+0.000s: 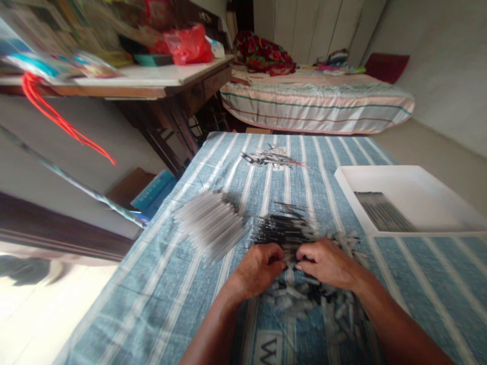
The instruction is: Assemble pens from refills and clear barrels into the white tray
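My left hand (262,267) and my right hand (323,262) face each other at the near edge of a pile of thin black sticks (281,228). The fingers of both are curled and pressed together; what they hold, if anything, is too small and blurred to name. Below and to the right of the hands lie many small clear and black pieces (291,299). A stack of whitish translucent tubes (211,223) rests left of the black pile. In the white tray (449,233) at the right, a row of grey sticks (382,210) lies side by side.
The striped blue cloth (160,284) covers the table. Near its far edge sits a small heap of dark and clear sticks (272,158). A wooden desk (182,76) with a red bag (188,45) stands at the upper left, and a bed (315,101) lies beyond the table.
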`<state>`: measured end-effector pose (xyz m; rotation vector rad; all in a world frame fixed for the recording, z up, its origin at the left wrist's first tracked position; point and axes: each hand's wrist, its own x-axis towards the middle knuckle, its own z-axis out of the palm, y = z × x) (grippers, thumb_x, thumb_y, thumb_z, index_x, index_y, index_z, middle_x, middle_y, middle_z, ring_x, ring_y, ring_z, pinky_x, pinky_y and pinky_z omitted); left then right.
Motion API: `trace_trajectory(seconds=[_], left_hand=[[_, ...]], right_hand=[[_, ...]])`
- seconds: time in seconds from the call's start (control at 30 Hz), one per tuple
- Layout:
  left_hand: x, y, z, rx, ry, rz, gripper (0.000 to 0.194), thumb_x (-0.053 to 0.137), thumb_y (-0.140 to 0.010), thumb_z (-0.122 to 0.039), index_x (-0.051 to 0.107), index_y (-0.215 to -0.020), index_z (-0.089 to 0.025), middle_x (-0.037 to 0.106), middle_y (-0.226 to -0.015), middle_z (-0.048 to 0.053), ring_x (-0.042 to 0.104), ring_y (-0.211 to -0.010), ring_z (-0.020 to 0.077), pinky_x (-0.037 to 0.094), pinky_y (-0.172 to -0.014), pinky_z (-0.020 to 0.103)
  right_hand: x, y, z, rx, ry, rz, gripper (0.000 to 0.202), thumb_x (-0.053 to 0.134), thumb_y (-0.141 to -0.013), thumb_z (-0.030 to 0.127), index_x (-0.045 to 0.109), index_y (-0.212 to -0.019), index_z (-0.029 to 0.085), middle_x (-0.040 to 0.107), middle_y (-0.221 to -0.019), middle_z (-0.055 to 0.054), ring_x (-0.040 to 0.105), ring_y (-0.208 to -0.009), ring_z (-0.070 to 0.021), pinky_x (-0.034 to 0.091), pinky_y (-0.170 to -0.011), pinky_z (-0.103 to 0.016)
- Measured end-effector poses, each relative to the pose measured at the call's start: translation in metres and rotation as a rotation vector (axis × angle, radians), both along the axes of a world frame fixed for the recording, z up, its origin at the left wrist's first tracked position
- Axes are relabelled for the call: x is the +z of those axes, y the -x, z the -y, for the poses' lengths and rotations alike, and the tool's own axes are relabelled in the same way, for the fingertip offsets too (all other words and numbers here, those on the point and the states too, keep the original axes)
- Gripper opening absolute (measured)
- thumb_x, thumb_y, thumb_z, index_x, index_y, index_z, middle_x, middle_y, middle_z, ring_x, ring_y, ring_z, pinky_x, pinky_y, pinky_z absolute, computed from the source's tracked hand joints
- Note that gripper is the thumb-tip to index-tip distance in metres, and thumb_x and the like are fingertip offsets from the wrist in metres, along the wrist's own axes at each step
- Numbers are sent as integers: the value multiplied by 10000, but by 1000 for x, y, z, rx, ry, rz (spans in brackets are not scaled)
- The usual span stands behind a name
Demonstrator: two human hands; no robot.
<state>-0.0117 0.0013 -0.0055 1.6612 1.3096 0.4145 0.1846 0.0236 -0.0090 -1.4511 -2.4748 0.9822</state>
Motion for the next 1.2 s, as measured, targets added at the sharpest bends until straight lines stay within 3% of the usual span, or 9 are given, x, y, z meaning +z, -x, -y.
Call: trace_trajectory(seconds=[0.47, 1.2], left_hand=[[-1, -1, 0, 38, -107, -105, 128, 483, -753, -182, 607, -754, -149, 520, -634, -35, 455, -606, 104, 322, -562, 207], [5, -5, 0, 47, -138, -116, 132, 493, -745, -134, 625, -745, -146, 536, -627, -32, 476, -592, 100, 335, -556, 195]], right_hand=[[-5, 1, 3, 26, -34, 37, 162, 568, -760, 278, 705, -774, 192, 620, -567, 9, 499, -526, -107, 263, -508, -206], [-5, 9, 3, 93, -115, 172, 152, 562, -778, 267, 673, -700, 197, 704, -667, -36, 640, -661, -157, 271, -552, -237]])
